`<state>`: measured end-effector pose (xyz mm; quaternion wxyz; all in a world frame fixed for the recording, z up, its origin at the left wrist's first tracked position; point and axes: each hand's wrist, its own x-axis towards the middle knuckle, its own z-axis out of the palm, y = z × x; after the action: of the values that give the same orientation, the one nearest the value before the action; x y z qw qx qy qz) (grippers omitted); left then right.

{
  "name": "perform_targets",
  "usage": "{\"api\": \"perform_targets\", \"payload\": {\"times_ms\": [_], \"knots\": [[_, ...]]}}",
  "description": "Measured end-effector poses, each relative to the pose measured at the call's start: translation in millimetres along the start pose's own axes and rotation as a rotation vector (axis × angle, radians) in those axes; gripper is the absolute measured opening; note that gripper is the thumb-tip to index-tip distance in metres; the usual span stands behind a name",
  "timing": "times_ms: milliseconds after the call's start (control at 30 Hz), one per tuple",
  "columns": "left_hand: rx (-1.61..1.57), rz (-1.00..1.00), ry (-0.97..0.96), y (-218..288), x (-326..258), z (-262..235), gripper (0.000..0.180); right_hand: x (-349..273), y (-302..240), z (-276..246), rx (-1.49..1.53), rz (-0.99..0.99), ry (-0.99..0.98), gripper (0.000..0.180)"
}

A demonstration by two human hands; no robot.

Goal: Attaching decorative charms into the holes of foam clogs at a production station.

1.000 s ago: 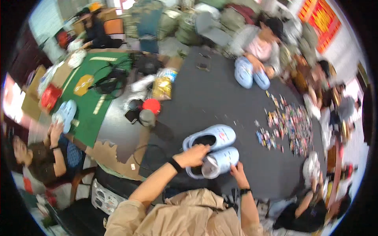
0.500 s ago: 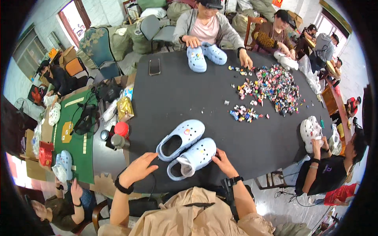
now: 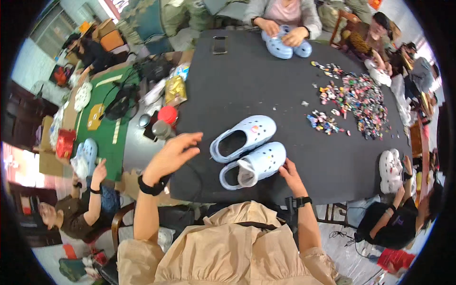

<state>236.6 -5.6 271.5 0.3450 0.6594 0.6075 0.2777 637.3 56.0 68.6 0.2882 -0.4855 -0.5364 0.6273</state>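
Two light-blue foam clogs lie side by side in front of me on the black tabletop. The far clog (image 3: 260, 126) carries a small reddish charm on its top. In the near clog (image 3: 271, 156), a crumpled white wad (image 3: 246, 175) fills the opening, and a small yellowish charm shows on top. My left hand (image 3: 172, 157) hovers left of the clogs, holding nothing, its fingers stretched out and apart. Beside the toe of the near clog is my right hand (image 3: 293, 178), fingers extended along its side and apparently touching it, not wrapped round it.
A heap of small colourful shoe charms (image 3: 361, 102) spreads at the right. Across the table a person handles another blue clog pair (image 3: 280, 47). A phone (image 3: 220, 45) lies far left. A red-lidded jar (image 3: 167, 115) and a gold packet (image 3: 175, 91) stand at the left edge.
My left hand has come away from the heel of the far clog. The view has shifted. The person opposite has brought a hand from the charms to the clogs.
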Motion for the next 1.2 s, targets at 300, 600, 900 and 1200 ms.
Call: {"api": "perform_targets", "payload": {"times_ms": [300,600,900,1200], "knots": [[0.425,-0.236,0.026,11,-128,-88,0.048,11,-18,-16,0.038,0.129,-0.104,0.054],[0.162,-0.545,-0.010,98,-191,-65,0.050,31,-16,-53,-0.037,0.239,-0.095,0.051],[-0.023,-0.139,0.205,5,-43,131,0.040,11,-2,-65,-0.074,0.154,-0.052,0.041],[0.276,0.021,0.160,-36,54,191,0.061,-40,-15,-128,-0.039,0.141,0.193,0.040]]}}
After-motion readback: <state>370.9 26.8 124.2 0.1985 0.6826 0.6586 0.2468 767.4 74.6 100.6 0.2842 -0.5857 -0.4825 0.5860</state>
